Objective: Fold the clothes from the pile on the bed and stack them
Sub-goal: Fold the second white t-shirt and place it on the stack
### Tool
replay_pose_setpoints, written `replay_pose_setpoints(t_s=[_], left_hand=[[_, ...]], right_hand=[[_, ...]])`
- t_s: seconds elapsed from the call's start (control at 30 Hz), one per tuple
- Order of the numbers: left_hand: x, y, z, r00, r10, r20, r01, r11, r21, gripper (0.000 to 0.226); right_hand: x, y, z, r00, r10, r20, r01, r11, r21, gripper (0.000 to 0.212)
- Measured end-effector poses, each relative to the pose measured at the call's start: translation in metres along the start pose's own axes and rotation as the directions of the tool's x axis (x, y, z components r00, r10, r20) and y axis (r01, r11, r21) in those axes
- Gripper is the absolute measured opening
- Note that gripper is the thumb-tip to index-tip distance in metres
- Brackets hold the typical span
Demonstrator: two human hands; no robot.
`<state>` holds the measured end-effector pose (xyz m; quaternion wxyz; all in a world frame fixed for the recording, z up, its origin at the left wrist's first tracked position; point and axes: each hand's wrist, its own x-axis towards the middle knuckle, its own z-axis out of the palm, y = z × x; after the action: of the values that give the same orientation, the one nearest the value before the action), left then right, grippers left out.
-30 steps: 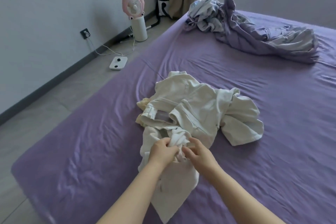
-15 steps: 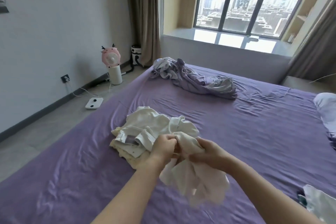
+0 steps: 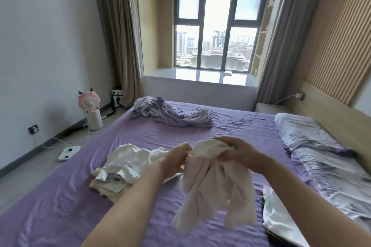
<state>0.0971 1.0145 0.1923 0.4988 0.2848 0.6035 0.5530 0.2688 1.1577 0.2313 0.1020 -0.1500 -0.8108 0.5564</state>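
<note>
A pale cream garment [image 3: 216, 186] hangs in the air above the purple bed [image 3: 140, 216]. My left hand [image 3: 176, 158] pinches its top edge at the left. My right hand [image 3: 239, 151] grips the bunched top at the right. Its lower part dangles loose below both hands. A pile of white and cream clothes [image 3: 122, 168] lies crumpled on the sheet to the left of my left arm. Folded white cloth [image 3: 279, 218] lies at the lower right, partly cut off by the frame.
A crumpled lilac sheet [image 3: 172, 115] lies at the far end of the bed. A pillow [image 3: 307, 134] and patterned bedding run along the right by the headboard. On the floor at left stand a pink fan [image 3: 89, 104] and a white scale [image 3: 69, 152].
Both hands have lifted the cream garment off the pile and up into the air, moving right. The view has tilted up, showing the window and headboard.
</note>
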Motion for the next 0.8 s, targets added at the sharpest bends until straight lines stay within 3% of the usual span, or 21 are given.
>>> replay_pose_setpoints(t_s=[0.13, 0.23, 0.3, 0.37, 0.47, 0.6, 0.67, 0.8], left_hand=[[-0.013, 0.016, 0.018, 0.99, 0.137, -0.032, -0.126, 0.966, 0.227, 0.009], [-0.019, 0.028, 0.018, 0.939, 0.299, -0.168, -0.217, 0.898, 0.384, 0.013], [-0.021, 0.037, 0.018, 0.883, 0.425, -0.2, -0.226, 0.758, 0.612, 0.01], [-0.023, 0.047, 0.017, 0.844, 0.517, -0.145, -0.211, 0.568, 0.796, 0.014], [-0.025, 0.063, 0.011, 0.825, 0.558, -0.087, -0.21, 0.446, 0.87, 0.025], [-0.028, 0.076, -0.007, 0.832, 0.55, -0.071, -0.189, 0.402, 0.896, 0.032], [-0.033, 0.079, -0.02, 0.831, 0.551, -0.074, -0.237, 0.471, 0.849, 0.033], [-0.049, 0.087, -0.054, 0.824, 0.561, -0.074, -0.326, 0.577, 0.749, 0.03]], right_hand=[[-0.028, -0.001, -0.013, 0.991, -0.019, -0.134, 0.002, 0.993, -0.121, 0.047], [-0.037, 0.006, -0.011, 0.985, -0.024, -0.172, -0.056, 0.894, -0.445, 0.042], [-0.041, 0.015, -0.006, 0.995, -0.006, -0.097, -0.064, 0.709, -0.702, 0.032], [-0.045, 0.025, -0.001, 0.996, 0.052, -0.077, -0.093, 0.536, -0.839, 0.036], [-0.046, 0.032, 0.003, 0.985, 0.043, -0.166, -0.167, 0.462, -0.871, 0.043], [-0.046, 0.02, 0.0, 0.979, 0.088, -0.184, -0.203, 0.399, -0.894, 0.038], [-0.046, 0.011, -0.002, 0.976, 0.149, -0.161, -0.205, 0.369, -0.906, 0.03], [-0.043, -0.005, 0.002, 0.97, 0.183, -0.161, -0.225, 0.421, -0.879, 0.019]])
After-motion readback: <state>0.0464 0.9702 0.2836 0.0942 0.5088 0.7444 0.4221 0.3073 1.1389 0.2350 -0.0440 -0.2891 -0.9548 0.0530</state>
